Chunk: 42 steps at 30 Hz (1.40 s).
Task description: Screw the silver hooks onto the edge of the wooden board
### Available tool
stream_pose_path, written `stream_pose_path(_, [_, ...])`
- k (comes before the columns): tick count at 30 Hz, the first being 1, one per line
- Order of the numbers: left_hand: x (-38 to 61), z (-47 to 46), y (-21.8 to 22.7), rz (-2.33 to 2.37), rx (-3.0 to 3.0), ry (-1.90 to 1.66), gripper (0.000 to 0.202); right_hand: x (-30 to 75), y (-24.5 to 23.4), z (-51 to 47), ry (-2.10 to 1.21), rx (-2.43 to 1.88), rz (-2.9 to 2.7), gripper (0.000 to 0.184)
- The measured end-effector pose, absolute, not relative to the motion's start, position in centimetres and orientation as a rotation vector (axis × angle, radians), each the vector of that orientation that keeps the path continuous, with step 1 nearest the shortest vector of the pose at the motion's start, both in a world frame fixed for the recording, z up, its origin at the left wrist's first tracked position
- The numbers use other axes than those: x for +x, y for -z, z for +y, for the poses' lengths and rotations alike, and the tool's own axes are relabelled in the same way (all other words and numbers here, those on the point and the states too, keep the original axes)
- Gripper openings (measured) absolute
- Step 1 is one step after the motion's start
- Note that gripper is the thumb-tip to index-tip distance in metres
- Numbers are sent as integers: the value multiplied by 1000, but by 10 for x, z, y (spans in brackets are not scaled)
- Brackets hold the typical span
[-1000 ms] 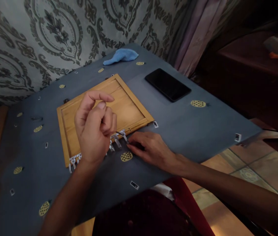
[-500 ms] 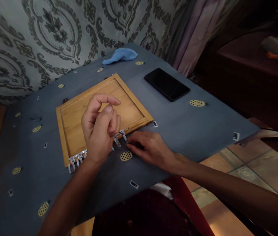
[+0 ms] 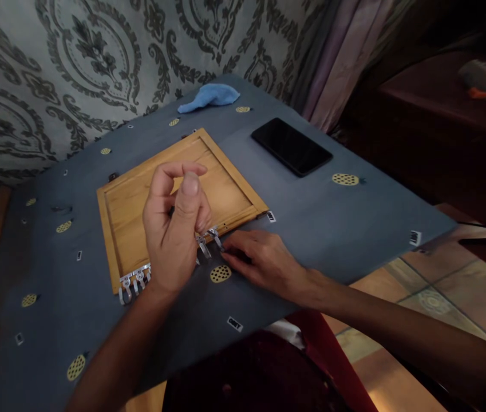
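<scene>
A wooden framed board lies flat on the table, with a metal rail of several hooks along its near edge. My left hand is raised over the board, fingers curled in and thumb up beside the bent index finger; whatever is inside the curl, if anything, is hidden. It covers the middle of the rail. At the rail's right end, my right hand rests low by the table, its thumb and fingertips closed on the last hook. Small dark holes show in the frame just beyond that end.
A black phone lies right of the board, and a blue cloth is crumpled at the back by the patterned wall. The grey-blue tablecloth has printed pineapples. Small dark hardware shows at the board's far edge.
My left thumb has lifted and straightened slightly, and the curled fingers have turned a little. My right hand stays at the end hook. The board has not moved.
</scene>
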<state>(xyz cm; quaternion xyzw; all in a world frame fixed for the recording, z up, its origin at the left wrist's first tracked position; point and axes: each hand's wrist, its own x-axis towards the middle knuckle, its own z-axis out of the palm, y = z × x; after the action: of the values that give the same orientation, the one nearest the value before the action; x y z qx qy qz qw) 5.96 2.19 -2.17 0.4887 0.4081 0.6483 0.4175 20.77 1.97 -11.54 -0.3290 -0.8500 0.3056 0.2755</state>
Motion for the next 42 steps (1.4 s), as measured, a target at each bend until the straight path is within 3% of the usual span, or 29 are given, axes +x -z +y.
stream_pose_path(7, [62,26,27,947,1105,-1844,26,208,116,17,-628,-868,-2384,24])
stream_pose_path(13, [70,12,29,1009,1156,-1862,22,209,115,15,-543,-853,-2409,27])
stream_pose_path(18, [73,9,26,1105,1123,-1837,35,209,115,14,-545,-855,-2405,28])
stream_pose_path(21, [73,11,23,1139,1117,-1839,29,209,114,12,-535,-866,-2401,24])
stream_pose_path(27, [73,7,24,1106,1230,-1737,17,209,112,11,-541,-894,-2418,24])
stream_pose_path(42, [57,19,18,947,1348,-1294,10,210,112,11,-560,-892,-2413,23])
